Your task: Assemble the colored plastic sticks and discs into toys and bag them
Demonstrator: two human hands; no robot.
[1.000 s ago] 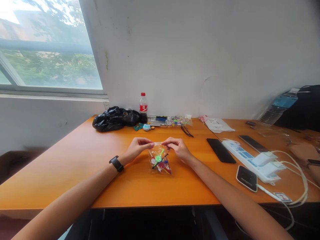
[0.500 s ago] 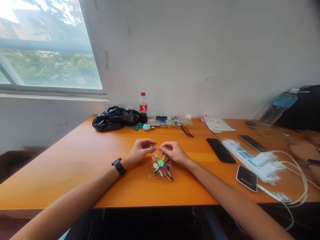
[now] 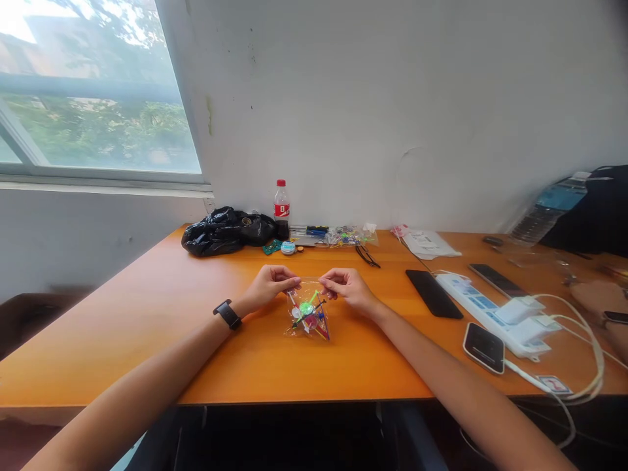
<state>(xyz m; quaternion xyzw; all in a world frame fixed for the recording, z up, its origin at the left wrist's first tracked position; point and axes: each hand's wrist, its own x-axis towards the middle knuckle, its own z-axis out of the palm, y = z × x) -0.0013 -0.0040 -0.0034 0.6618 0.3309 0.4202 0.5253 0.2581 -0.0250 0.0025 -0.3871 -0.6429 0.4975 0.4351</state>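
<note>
A small clear plastic bag (image 3: 308, 314) hangs between my two hands, close above the wooden table. Inside it are several thin colourful pieces, among them a bright green one, white and red ones, and dark sticks; their exact kind is too small to tell. My left hand (image 3: 273, 284), with a black watch (image 3: 227, 314) on its wrist, pinches the bag's upper left corner. At the upper right corner, the thumb and fingers of my right hand (image 3: 349, 288) pinch the bag too. The top edge is stretched between them.
Along the wall stand a black plastic bag (image 3: 223, 232), a cola bottle (image 3: 281, 210) and another bag of small parts (image 3: 347, 236). To the right lie a black phone (image 3: 434, 294), a power strip (image 3: 485, 311) with cables, and a charging phone (image 3: 483, 348). Another person's hand (image 3: 596, 297) rests at far right.
My hands have moved apart, spreading the bag's top edge. The bag has shifted slightly left and up.
</note>
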